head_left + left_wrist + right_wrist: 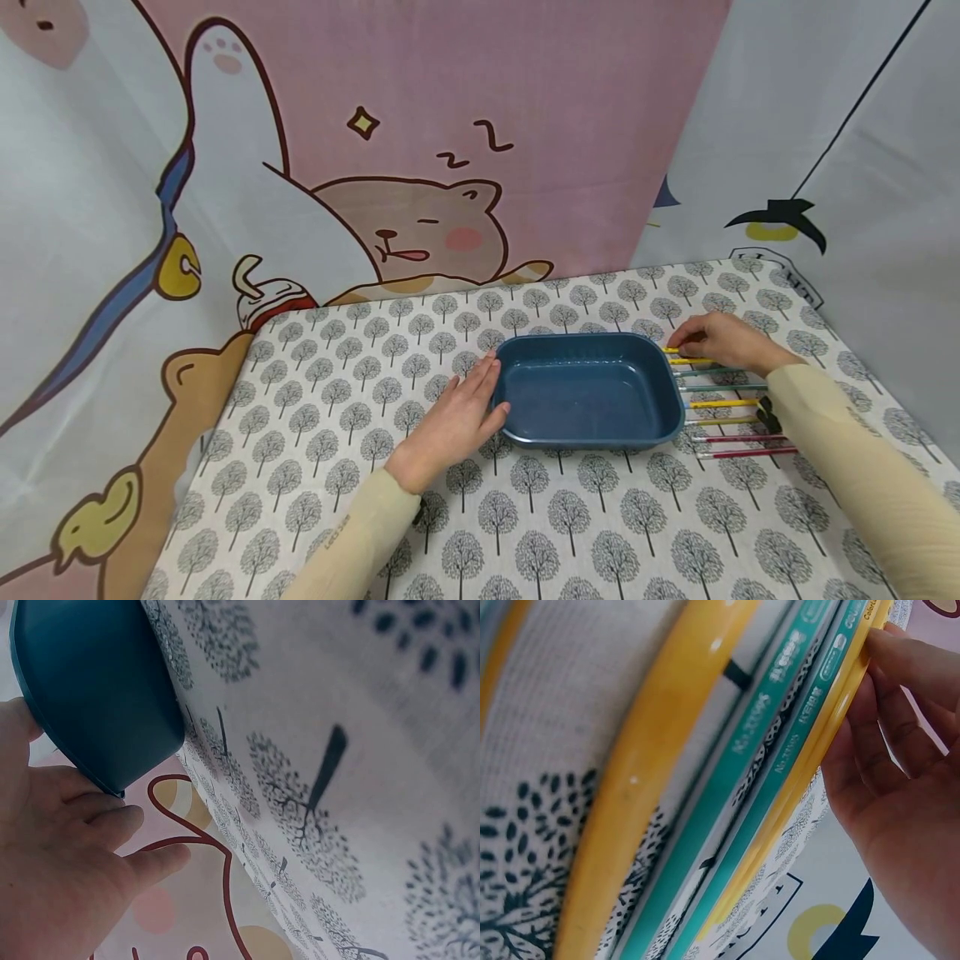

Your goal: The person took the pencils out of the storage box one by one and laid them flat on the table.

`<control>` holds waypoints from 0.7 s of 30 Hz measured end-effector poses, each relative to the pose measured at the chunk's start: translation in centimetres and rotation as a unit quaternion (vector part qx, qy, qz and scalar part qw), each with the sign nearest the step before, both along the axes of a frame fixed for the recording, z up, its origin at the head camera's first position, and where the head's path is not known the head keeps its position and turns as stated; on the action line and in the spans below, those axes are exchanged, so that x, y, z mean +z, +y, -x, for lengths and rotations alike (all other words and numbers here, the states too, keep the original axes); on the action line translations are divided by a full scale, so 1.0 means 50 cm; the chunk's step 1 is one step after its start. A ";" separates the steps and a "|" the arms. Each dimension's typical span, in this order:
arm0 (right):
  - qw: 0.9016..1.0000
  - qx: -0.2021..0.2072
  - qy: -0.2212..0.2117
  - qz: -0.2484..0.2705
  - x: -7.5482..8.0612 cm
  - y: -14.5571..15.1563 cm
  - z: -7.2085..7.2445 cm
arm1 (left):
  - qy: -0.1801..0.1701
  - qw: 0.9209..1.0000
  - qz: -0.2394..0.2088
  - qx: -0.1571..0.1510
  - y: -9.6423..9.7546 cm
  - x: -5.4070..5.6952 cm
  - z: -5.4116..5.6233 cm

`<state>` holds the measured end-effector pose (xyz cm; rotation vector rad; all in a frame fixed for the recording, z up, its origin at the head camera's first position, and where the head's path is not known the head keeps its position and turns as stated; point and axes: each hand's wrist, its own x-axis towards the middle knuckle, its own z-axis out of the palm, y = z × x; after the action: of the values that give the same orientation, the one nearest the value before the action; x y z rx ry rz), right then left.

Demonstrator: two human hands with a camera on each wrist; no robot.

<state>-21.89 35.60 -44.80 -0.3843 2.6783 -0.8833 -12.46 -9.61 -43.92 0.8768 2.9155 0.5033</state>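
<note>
A dark blue rectangular basin (pixel 588 400) with rounded corners stands upright on the tablecloth, its inside bare. My left hand (pixel 457 417) rests against its left end, fingers nearly straight along the rim. In the left wrist view, fingertips touch the basin's outer wall (pixel 97 697). Right of the basin lies a row of pencils, side by side: yellow, green (pixel 720 387), yellow (pixel 723 403) and dark pink (pixel 753 454). At the row's far end, my right hand (pixel 723 340) pinches a yellow pencil (pixel 814 754) between thumb and fingers; another yellow one lies close beside it.
A white tablecloth (pixel 337 467) printed with grey trees covers the table. Cartoon-printed curtains (pixel 585 125) hang right behind its back edge and at both sides. A small black object (pixel 768 414) shows under the right sleeve, over the pencils.
</note>
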 end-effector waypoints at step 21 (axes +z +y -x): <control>1.000 -0.004 0.007 -0.011 0.002 -0.001 -0.005 | 0.000 1.000 0.004 0.000 -0.001 0.000 -0.002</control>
<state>-21.67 35.52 -44.68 -0.3780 2.7020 -0.8570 -12.35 -9.65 -43.90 0.8762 2.9150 0.4907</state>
